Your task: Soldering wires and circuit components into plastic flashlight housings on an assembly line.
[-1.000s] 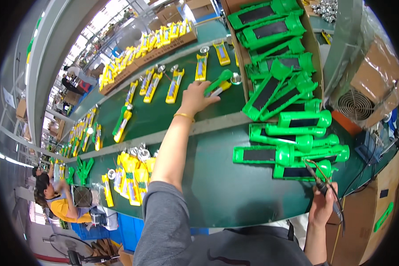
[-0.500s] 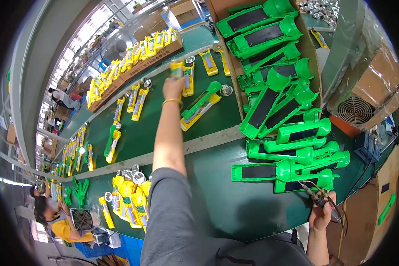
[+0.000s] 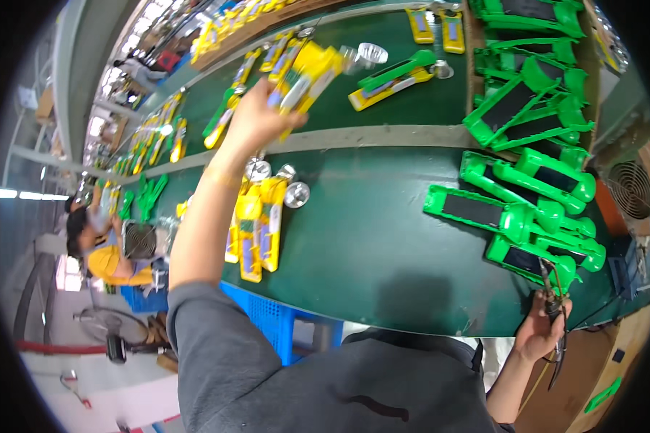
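My left hand [image 3: 256, 119] is closed around yellow flashlight housings [image 3: 312, 76], held above the far green strip of the bench. They are smeared by motion, and a round reflector [image 3: 350, 59] shows at their end. Low on the right, my right hand [image 3: 538, 333] grips a soldering iron [image 3: 553, 307] with a dark cable, its tip pointing up beside the green flashlight shells [image 3: 473, 208]. Those shells carry dark flat panels and lie in a loose heap. Nearer my left forearm rests a pile of yellow housings [image 3: 250, 249] with shiny reflectors [image 3: 296, 194].
A grey rail [image 3: 383, 137] divides the green bench. Beyond it lie more yellow housings [image 3: 420, 27] and a green shell [image 3: 397, 72] on a yellow one. A cardboard box [image 3: 472, 79] holds green shells at far right. Another person [image 3: 105, 249] sits at left, near a blue crate [image 3: 263, 314].
The view has swung, shifting the bench contents rightward and upward. My left hand has drawn back from the far strip with yellow housings in it; my right hand keeps the soldering iron.
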{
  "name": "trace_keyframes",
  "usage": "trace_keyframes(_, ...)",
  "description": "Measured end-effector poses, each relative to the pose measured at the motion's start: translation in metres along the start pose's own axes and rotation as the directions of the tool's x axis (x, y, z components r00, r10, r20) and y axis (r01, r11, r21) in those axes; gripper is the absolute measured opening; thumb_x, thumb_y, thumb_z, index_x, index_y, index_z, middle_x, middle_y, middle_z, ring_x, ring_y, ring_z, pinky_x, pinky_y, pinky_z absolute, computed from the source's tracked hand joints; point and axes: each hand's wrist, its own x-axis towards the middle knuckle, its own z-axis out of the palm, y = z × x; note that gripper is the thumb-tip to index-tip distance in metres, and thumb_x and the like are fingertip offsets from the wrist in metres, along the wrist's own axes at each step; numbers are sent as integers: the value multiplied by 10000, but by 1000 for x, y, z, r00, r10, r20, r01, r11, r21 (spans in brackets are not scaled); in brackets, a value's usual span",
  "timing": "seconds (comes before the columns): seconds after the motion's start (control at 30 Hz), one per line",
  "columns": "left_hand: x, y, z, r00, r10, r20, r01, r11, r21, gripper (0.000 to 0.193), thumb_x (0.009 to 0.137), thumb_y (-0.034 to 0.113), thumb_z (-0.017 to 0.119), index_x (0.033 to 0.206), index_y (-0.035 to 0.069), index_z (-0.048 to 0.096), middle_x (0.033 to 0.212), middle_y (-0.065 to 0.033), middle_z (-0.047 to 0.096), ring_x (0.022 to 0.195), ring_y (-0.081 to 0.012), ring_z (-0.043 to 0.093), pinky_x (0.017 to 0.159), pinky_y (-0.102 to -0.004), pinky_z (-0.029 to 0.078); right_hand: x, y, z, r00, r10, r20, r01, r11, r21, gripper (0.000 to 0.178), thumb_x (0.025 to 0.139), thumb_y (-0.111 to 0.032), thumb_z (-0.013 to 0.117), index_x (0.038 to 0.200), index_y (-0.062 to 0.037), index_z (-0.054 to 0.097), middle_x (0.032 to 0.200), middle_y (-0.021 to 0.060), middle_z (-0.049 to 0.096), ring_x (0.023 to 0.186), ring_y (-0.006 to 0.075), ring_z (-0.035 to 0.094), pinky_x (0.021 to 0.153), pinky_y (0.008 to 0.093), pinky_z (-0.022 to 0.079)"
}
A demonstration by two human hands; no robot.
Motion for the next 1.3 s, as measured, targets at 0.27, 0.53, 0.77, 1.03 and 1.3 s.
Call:
trace_keyframes(0.27,-169,-113,-15,951,-249,-183,286,934,216,459,613,136,803,970,19,540,925,-116,627,862,-203,607,784,-317,475,1,-2,-2,997,77,32,-78,997,29,355,905,-220,530,1164,8,446,1033,127,558,834,183,511,1033,432,328)
trace_keyframes(0.53,-203,22,30,893,438,-109,-426,897,118,576,533,145,853,978,18,510,972,-151,534,877,-336,542,755,-397,464,-11,-17,36,997,69,40,-67,997,-49,220,881,-255,542,989,-87,450,944,68,567,777,149,470,937,396,343)
trace_keyframes(0.77,-239,105,135,770,619,156,-575,779,-249,501,523,174,841,931,52,577,936,-103,531,832,-297,562,678,-369,483,-15,-23,75,997,62,48,-54,987,-150,247,896,-291,538,1037,-106,454,1043,105,608,810,165,542,893,431,396)
trace_keyframes(1.03,-226,100,134,773,617,146,-524,752,-399,551,634,97,752,1148,45,562,1116,-136,534,1001,-323,532,846,-381,441,-27,-6,99,958,287,5,-278,933,-228,213,950,-278,488,1045,-90,457,1082,82,571,1068,295,570,956,547,425)
trace_keyframes(1.3,-264,113,118,721,610,328,-591,789,-169,635,657,37,676,1257,-1,469,1230,-197,447,1108,-386,439,934,-466,365,-21,24,94,968,248,-46,-252,961,-110,199,970,-220,461,1049,-39,489,1038,80,579,1011,204,586,950,508,453)
